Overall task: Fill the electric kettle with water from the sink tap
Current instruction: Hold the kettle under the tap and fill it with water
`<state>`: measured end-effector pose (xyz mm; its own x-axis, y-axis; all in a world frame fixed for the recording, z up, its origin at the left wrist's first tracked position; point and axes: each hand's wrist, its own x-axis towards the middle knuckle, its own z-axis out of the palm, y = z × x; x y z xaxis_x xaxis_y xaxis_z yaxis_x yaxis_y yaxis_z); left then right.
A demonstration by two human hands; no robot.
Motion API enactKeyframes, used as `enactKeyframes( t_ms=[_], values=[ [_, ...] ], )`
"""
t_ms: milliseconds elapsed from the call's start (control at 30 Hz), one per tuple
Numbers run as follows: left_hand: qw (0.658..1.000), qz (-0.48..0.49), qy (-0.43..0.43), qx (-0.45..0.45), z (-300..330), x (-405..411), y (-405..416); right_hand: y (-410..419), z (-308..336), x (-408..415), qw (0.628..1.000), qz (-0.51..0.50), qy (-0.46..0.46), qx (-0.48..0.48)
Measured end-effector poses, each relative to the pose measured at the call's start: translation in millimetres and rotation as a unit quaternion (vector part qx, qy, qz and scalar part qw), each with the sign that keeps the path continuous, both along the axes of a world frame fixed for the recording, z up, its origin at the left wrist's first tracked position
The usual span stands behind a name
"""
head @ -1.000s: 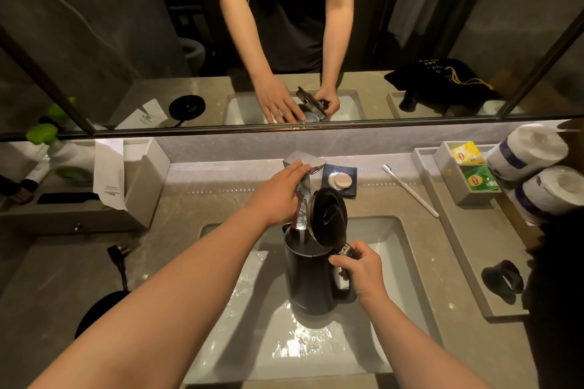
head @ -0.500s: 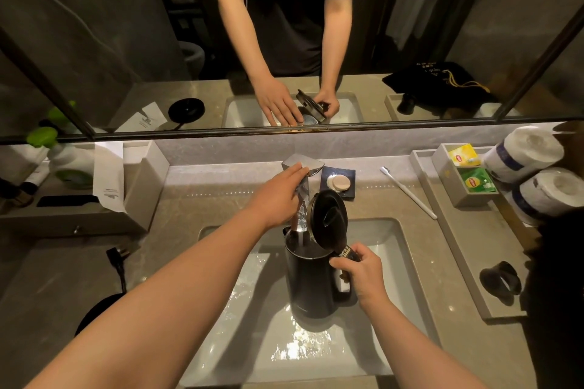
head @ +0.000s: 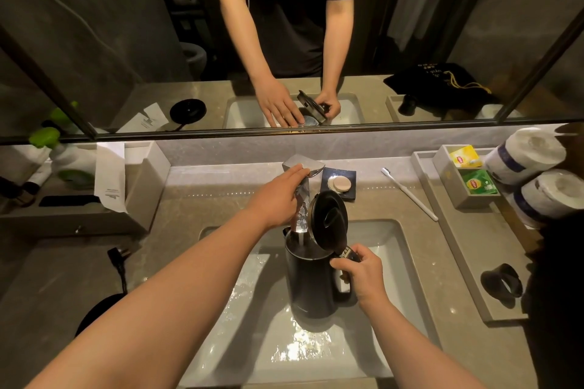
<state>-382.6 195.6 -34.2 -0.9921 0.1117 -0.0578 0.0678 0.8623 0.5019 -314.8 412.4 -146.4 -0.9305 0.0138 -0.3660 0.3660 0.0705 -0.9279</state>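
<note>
Holding the dark cylindrical electric kettle (head: 311, 278) upright in the white rectangular sink basin (head: 392, 249), mouth set directly under the spout of the chrome angular tap (head: 301, 186) so the stream drops straight in. Gripping the kettle's handle with the right hand (head: 358, 275), fingers curled closed around it, thumb near the lid-release at the top of the handle. Keeping the round black hinged lid (head: 328, 219) swung up and back toward the handle side, clear of the falling water. Resting the left hand (head: 278, 196) over the tap's flat lever, fingers extended and lying fairly close together along it rather than clenched, apparently placed there to govern or cut the flow. Running a thin column of water from the spout into the opening; level inside not readable from this angle. Glistening with water on the basin floor around the kettle's base. Waiting off to the left on the grey stone counter, partly hidden behind the left forearm, the round black power base (head: 94, 313) with its cord and plug. Filling appearing under way, judging by the running stream.
</note>
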Motion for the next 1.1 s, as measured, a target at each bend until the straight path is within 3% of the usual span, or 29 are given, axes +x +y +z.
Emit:
enactKeyframes(
  t_ms=[1100],
  values=[
    [0.997, 0.000, -0.040, 0.062, 6.0, 3.6, -2.7, -3.0, 1.8, -2.1, 1.000, 0.004, -0.007, 0.006]
  ],
)
